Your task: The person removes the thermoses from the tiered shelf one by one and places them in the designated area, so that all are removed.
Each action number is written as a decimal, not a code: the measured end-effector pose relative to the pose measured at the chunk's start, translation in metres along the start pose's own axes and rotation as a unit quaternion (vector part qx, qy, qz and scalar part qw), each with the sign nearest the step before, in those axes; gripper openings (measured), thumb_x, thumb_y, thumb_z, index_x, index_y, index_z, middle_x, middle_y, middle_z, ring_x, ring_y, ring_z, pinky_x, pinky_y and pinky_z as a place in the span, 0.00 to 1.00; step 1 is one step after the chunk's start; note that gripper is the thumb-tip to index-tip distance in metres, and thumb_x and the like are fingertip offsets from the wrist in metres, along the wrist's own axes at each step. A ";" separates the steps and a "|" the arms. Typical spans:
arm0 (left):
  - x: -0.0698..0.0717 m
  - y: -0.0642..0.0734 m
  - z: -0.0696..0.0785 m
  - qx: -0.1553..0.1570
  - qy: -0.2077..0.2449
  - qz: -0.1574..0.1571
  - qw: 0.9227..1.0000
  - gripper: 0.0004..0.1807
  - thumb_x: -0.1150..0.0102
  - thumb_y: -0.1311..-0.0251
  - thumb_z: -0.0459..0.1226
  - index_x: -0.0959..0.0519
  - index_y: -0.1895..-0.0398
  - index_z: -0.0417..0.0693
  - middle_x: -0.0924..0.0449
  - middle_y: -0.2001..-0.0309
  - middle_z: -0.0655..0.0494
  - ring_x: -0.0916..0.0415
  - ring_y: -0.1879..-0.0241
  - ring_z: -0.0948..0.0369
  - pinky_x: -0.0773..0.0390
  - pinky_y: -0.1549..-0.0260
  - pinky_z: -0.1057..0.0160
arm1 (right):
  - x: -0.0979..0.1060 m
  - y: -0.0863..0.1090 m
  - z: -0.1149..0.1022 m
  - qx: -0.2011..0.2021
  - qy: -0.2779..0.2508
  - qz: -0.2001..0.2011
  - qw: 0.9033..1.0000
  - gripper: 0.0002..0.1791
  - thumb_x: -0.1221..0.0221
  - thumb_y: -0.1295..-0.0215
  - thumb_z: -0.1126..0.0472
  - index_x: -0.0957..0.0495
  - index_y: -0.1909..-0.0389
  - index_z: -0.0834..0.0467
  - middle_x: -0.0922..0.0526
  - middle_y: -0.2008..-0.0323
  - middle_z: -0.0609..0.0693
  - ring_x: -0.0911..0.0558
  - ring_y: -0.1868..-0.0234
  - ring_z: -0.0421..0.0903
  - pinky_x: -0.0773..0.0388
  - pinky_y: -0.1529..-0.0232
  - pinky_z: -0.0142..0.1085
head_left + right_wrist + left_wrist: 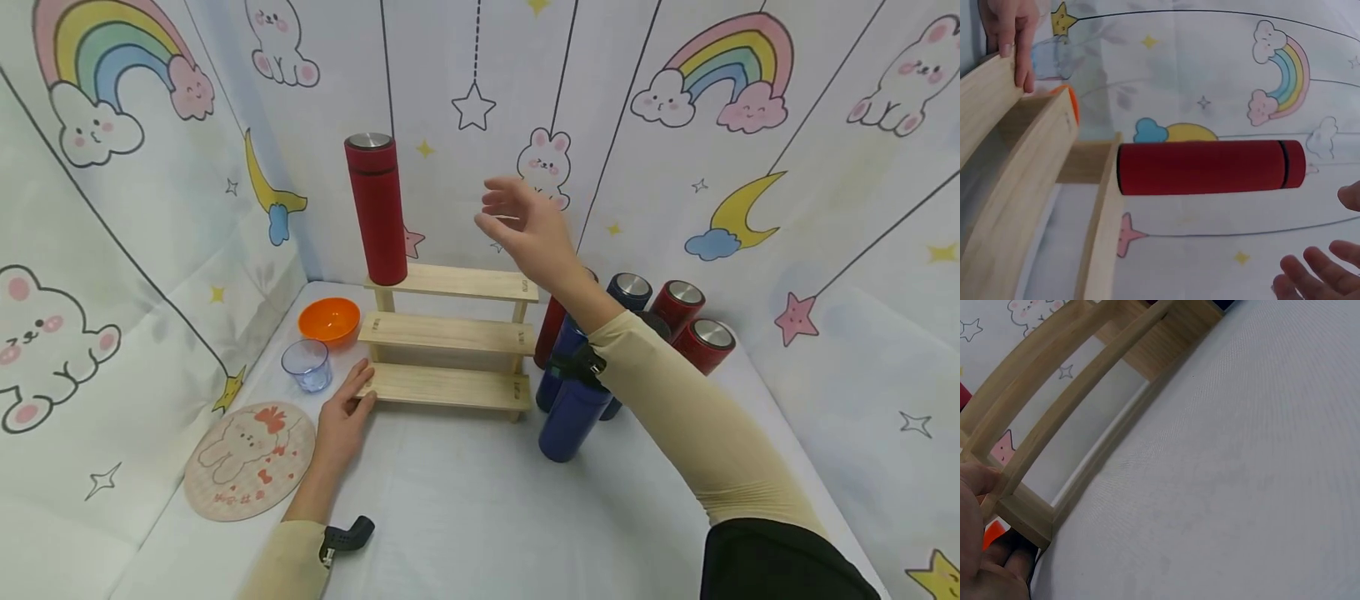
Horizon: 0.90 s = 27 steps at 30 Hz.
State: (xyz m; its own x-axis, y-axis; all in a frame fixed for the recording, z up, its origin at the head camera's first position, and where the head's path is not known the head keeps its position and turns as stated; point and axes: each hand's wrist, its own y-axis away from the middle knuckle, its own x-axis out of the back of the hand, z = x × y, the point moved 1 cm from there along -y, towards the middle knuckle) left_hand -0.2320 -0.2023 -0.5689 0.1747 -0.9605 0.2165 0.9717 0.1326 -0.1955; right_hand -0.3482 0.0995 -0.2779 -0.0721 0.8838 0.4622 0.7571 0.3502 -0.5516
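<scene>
My left hand (344, 417) holds the left end of the three-step wooden shelf (450, 388). In the left wrist view its thumb lies at the step's edge, with the other fingers (1013, 559) beside the end post. A red thermos (378, 212) with a steel-topped lid stands upright at the left end of the top step. My right hand (528, 229) is raised in the air to the right of that thermos, fingers loosely bent and holding nothing. The right wrist view shows a gap between the thermos (1207, 167) and the right fingertips (1304, 275).
Several red and blue thermoses (573, 421) stand right of the shelf, partly hidden by the right forearm. On the left are an orange bowl (328, 322), a clear bluish glass (307, 367) and a round bunny-patterned mat (249, 461). Patterned cloth walls (450, 50) enclose the white table.
</scene>
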 end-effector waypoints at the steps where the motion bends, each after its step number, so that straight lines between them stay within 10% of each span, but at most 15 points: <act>1: 0.000 0.000 0.000 0.001 0.002 0.000 1.000 0.26 0.42 0.19 0.30 0.27 0.21 0.42 0.38 0.16 0.52 0.44 0.18 0.56 0.31 0.39 0.81 | -0.004 -0.001 0.002 -0.005 0.000 -0.003 1.000 0.26 0.33 0.23 0.57 0.23 0.28 0.59 0.15 0.41 0.53 0.16 0.39 0.47 0.21 0.33 0.45; 27: 0.002 0.001 -0.002 -0.005 0.005 0.001 1.000 0.26 0.41 0.19 0.33 0.26 0.21 0.45 0.37 0.17 0.60 0.44 0.18 0.59 0.31 0.41 0.82 | -0.062 -0.033 0.024 -0.057 -0.038 -0.087 0.994 0.32 0.29 0.27 0.53 0.25 0.26 0.55 0.15 0.39 0.52 0.15 0.41 0.43 0.18 0.40 0.35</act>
State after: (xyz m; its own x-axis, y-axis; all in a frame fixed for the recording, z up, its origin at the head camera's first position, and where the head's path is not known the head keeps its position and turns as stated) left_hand -0.2306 -0.2044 -0.5707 0.1748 -0.9628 0.2062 0.9697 0.1321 -0.2055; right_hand -0.3846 0.0407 -0.3054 -0.2537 0.8358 0.4870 0.7968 0.4660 -0.3846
